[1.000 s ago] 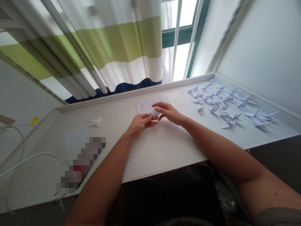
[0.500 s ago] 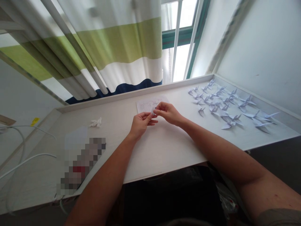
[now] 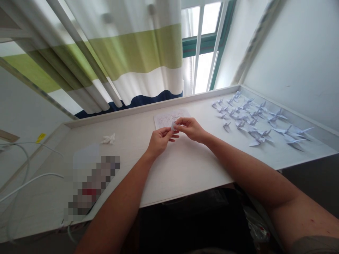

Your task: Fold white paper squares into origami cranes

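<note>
In the middle of the frame, I see from far away a small piece of white paper held up over the bench. It sits right between my two hands, so neither one is nearer: both touch it. The left hand comes from the lower left and pinches the low end with its thumb and fingers. The right hand comes from the right and pinches near the top end, its thumb and finger close together. The long way of the piece seems to go up and down in the frame, with a little lean to the right. It is so small that I cannot tell its folds.

Just behind the hands, a sheet with print on it lies flat, partly hidden by them. To the right, well apart from the piece, many white paper birds stand in a bunch. One little bird is the closest to the right hand. Over on the left lies a crumpled white scrap.
</note>
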### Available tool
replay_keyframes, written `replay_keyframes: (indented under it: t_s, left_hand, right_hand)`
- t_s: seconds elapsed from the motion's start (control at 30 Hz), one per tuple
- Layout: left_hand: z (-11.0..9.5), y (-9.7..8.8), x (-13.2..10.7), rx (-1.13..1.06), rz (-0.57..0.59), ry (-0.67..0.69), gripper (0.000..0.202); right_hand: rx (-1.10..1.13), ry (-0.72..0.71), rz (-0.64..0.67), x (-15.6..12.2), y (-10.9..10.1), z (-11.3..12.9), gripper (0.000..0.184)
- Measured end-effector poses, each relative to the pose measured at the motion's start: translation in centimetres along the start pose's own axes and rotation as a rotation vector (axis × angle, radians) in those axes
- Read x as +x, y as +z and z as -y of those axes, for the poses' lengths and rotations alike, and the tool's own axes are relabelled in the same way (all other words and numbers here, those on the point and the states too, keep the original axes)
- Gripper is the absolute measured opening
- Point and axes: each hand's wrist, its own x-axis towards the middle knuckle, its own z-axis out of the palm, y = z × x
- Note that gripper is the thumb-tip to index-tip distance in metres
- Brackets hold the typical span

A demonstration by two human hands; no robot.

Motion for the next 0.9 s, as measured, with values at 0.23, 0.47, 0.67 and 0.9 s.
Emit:
replay_keyframes:
  t_s: [0.23,0.47,0.67,0.9]
  left_hand:
    - [0.14,0.42,-0.13,0.034,-0.005,0.006,0.045]
    - [0.27,0.47,-0.14,0.045,0.040,0.001,0.046]
    - [0.10,0.40,-0.31,0.023,0.053,-0.035,0.044]
    - [-0.08,0.09,-0.30,-0.068,0.060,-0.136,0.043]
  right_hand:
    - [-0.024,-0.024,-0.126,0.14,0.18,0.26,0.036]
    - [-0.115,-0.012,-0.134,0.22,0.00,0.22,0.034]
    - [-0.022,0.015,-0.116,0.19,-0.15,0.08,0.032]
    - [0.073,0.072,-0.054,0.06,-0.13,0.14,0.039]
